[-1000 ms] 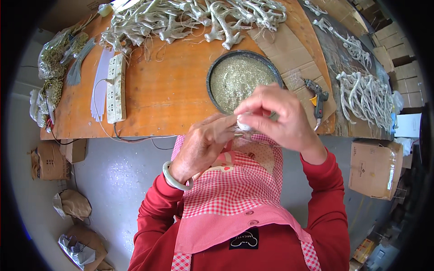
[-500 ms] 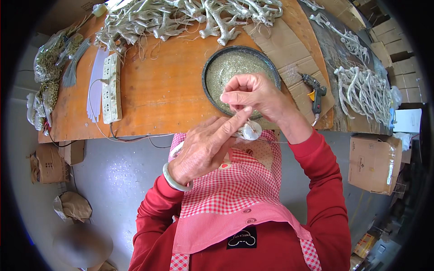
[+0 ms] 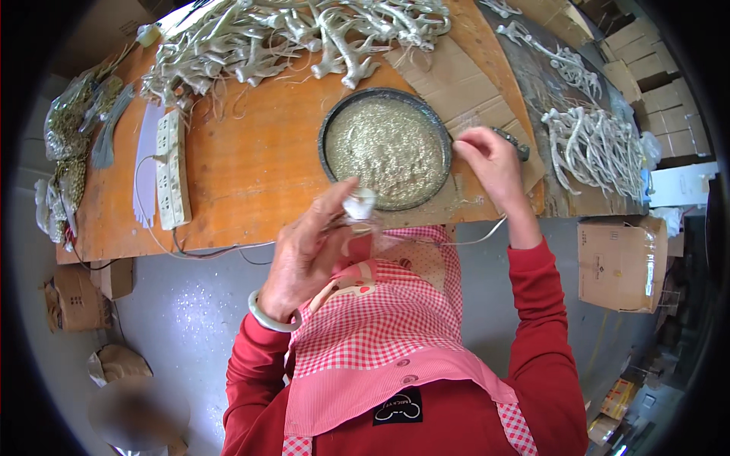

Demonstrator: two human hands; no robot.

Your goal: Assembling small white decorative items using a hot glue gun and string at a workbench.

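Head view | hands split since a second ago | left hand (image 3: 308, 251) fingers pinching small white piece (image 3: 358, 205) at pan (image 3: 385, 148) near rim | right hand (image 3: 490, 159) moved right of pan, fingers curled, hold unclear | counter (image 3: 251, 167)

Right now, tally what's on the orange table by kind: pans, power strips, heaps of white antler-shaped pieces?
Round glitter pan: 1
White power strip: 1
Heaps of white antler-shaped pieces: 2, one along the far edge, one at right
Total: 4
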